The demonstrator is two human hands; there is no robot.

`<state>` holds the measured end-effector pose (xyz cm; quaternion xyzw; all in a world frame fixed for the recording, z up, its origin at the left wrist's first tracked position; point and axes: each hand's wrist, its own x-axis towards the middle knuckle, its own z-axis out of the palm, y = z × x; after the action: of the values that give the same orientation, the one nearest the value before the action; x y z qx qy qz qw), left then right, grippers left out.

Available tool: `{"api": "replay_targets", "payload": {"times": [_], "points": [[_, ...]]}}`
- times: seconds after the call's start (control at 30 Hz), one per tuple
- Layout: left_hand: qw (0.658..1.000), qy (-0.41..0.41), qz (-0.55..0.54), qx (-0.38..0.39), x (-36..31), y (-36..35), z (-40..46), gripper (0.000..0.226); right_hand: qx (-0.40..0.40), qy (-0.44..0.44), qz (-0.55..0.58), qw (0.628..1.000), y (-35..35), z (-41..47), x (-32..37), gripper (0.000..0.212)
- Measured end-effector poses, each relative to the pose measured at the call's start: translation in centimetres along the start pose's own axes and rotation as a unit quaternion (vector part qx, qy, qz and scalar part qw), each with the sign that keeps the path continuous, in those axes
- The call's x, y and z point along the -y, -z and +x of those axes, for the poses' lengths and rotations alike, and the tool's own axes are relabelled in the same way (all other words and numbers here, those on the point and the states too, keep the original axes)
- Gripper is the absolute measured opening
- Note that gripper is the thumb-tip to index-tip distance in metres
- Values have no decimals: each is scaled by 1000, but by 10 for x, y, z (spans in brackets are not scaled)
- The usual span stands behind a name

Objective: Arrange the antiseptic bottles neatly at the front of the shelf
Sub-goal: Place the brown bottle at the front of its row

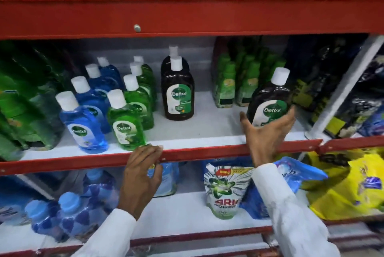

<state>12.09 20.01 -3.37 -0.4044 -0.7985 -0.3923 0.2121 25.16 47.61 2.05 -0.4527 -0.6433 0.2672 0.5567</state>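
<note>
On the white middle shelf [197,130] stand rows of white-capped Dettol bottles. A blue row [83,123] runs front to back at the left, with a green row [126,123] beside it. Two dark brown bottles [178,94] stand one behind the other in the middle. My right hand [268,134] is wrapped around the base of another dark brown bottle [270,98] near the right front; that bottle leans slightly. My left hand [143,175] rests with its fingers on the shelf's red front rail [197,152], just below the front green bottle, holding no bottle.
Green refill packs [25,100] fill the shelf's left end; small green bottles [234,82] and dark pouches [320,82] stand at the right. A white upright post [340,94] slants at the right. Below are blue bottles [66,213], an Ariel pouch [224,190] and yellow bags [349,184].
</note>
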Motion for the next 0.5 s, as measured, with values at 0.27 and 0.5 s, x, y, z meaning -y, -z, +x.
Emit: {"api": "replay_targets", "payload": {"times": [0.27, 0.5], "points": [[998, 49, -43, 1, -16, 5, 3, 34, 4, -15, 47, 999, 3, -26, 19, 108], [998, 44, -45, 29, -17, 10, 4, 41, 102, 47, 63, 992, -29, -83, 71, 110]]}}
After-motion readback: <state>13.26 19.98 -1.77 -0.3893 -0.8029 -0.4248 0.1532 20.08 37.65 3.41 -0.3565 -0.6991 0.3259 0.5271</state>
